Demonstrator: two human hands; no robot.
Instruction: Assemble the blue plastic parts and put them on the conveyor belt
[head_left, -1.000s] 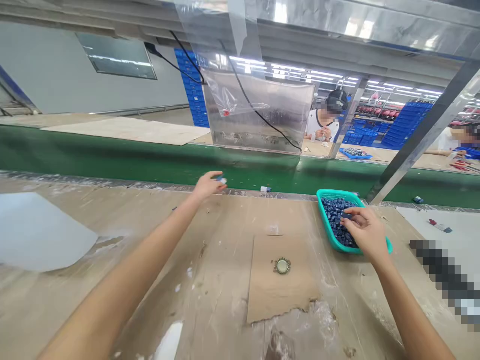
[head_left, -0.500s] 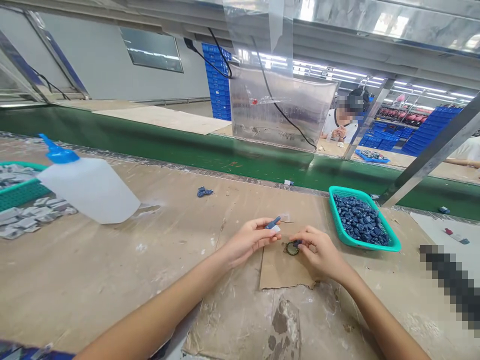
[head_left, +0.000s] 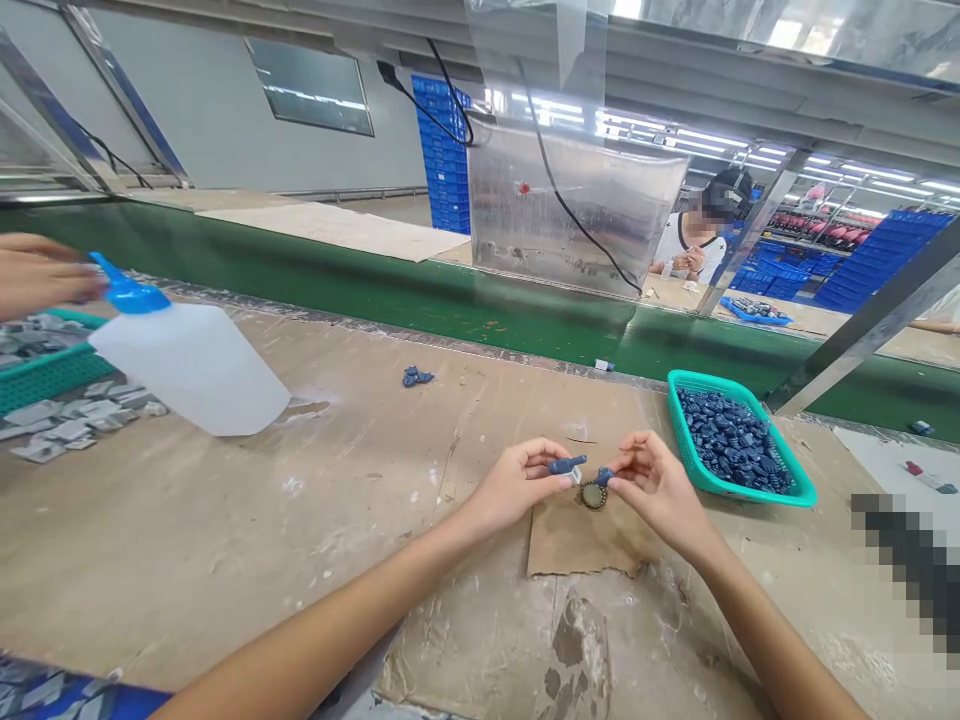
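My left hand [head_left: 519, 484] pinches a small blue and white piece [head_left: 566, 466] above a torn square of brown cardboard [head_left: 574, 545]. Just to its right, my right hand [head_left: 660, 492] holds a small dark blue piece [head_left: 604, 477] between thumb and fingertips. A round cap with a ridged rim [head_left: 593, 495] lies on the cardboard, right below the blue piece. The two hands are close together but apart.
A green basket of dark blue pieces [head_left: 804, 492] stands to the right. At left are a white bottle with blue nozzle [head_left: 191, 365], a green basket [head_left: 49, 378] with grey pieces, and another person's hand [head_left: 45, 275]. Blue scraps [head_left: 417, 376] lie mid-table.
The dark blue piece in my right hand has lifted and shows more clearly above the cap. My left hand has turned its piece flatter. Another person's hand has appeared at the left edge.
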